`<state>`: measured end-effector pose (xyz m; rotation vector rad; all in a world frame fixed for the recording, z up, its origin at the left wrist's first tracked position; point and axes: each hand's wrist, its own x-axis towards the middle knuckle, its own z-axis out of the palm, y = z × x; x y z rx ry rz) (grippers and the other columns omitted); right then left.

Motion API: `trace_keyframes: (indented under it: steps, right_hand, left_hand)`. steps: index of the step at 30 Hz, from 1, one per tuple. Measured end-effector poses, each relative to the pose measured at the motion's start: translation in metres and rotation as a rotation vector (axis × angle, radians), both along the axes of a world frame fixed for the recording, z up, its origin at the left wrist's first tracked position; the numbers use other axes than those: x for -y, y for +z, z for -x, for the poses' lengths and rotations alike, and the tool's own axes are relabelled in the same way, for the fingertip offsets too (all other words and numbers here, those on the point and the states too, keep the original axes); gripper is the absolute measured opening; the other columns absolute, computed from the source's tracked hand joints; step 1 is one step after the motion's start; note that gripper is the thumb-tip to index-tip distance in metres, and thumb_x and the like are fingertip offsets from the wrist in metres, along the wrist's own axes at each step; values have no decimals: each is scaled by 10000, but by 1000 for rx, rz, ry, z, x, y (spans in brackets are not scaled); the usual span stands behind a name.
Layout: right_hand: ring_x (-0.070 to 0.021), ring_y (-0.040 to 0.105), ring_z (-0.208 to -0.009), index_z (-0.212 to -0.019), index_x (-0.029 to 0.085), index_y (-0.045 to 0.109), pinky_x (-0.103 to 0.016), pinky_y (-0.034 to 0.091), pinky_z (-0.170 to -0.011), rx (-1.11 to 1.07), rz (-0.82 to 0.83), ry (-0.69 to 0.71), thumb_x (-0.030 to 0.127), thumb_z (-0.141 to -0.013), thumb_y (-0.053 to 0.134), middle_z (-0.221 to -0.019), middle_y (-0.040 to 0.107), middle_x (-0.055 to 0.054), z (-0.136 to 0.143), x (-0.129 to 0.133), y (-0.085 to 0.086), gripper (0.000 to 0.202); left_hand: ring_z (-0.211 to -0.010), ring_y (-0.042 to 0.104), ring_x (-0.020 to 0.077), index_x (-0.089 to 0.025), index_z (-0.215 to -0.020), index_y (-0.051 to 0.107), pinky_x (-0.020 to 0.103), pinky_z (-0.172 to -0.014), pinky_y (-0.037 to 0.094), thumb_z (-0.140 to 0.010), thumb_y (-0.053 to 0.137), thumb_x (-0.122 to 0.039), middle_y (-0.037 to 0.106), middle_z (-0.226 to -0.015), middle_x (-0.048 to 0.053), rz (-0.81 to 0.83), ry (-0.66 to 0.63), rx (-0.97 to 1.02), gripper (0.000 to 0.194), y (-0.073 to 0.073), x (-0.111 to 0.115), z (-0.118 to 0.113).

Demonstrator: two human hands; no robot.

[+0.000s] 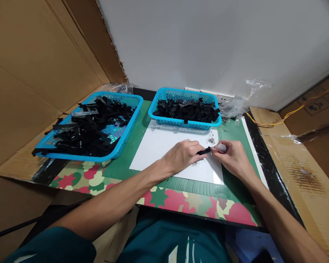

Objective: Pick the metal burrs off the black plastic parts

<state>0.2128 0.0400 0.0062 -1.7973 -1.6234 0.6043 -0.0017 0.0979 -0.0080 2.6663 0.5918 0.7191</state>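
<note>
My left hand [186, 153] is closed around a small black plastic part [204, 151], whose end sticks out to the right between thumb and fingers. Close beside that end, my right hand [232, 155] pinches with thumb and forefinger; whatever sits at its fingertips is too small to make out. A clear, pinkish rounded thing [221, 148], perhaps crumpled plastic, lies within the right hand's curled fingers. Both hands are over a white sheet [148, 149]. Small piles of fine dark pieces [211, 140] lie on the sheet behind and below the hands.
A blue basket [128, 135] heaped with black plastic parts [90, 128] stands at the left. Another blue basket [181, 122] of black parts is at the back. Clear plastic bags [233, 107] and a yellow cable [285, 118] lie at the right. Cardboard [44, 54] walls the left side.
</note>
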Motion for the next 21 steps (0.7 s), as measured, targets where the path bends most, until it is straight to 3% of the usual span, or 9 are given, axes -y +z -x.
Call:
trace_keyframes:
  steps: [9,16,21]
  right_hand:
    - [-128,417,-550,-637,182,589,-262,307,-523,17,-43,22,404,-806,620,-558,491,9,1,3,-4,281]
    - [-118,348,-572,-602,177,559,-261,258,-516,-54,18,69,440,-831,634,-569,400,25,-4,-1,-4,357]
    - [-128,352,-579,-704,138,696,-274,258,-526,-83,58,90,463,-890,634,-592,403,24,-18,0,3,380]
  left_hand:
    - [-855,708,211,-141,-1113,746,311,-754,496,-1001,685,-328,760,-941,58,49,27,5,227,0,2,-1]
    - [-806,689,203,-145,-1073,760,303,-711,471,-1018,660,-342,739,-880,50,59,36,12,228,1,1,0]
    - [-773,679,196,-143,-1032,760,310,-711,465,-1032,640,-329,710,-823,43,35,29,0,222,-2,-1,1]
